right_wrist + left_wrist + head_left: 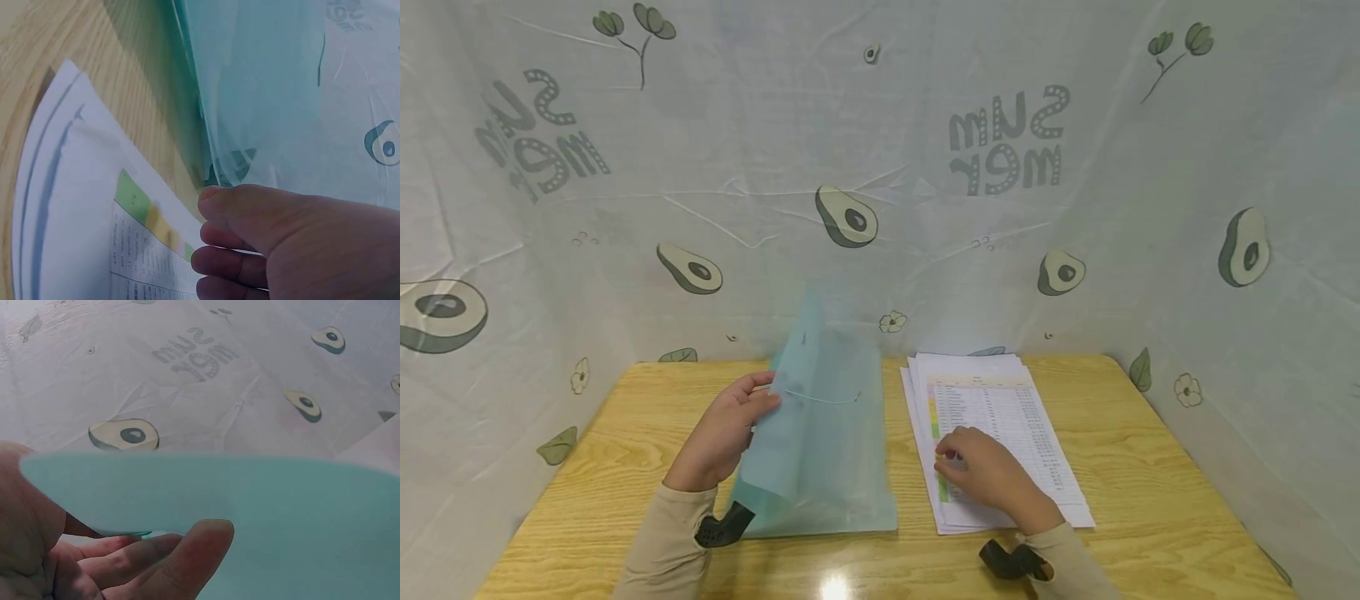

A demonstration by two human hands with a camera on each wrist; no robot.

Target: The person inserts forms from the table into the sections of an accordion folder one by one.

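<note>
A translucent blue-green plastic folder (850,450) lies on the table in front of me, its cover (782,433) raised and bent over at the left. With thumb and fingers, my left hand (722,433) pinches the cover's left edge; the left wrist view shows the thumb (200,556) against the plastic sheet (300,519). To the right of the folder is a stack of printed paper sheets (992,400). Over the left part of its top sheet is my right hand (988,471), fingers loosely bent. No sheet shows between the right fingers (228,262).
The wooden table (1150,467) carries the folder and the papers side by side. A thin white elastic cord (823,400) crosses the folder. Behind and at both sides hangs a pale curtain (880,125) printed with avocados.
</note>
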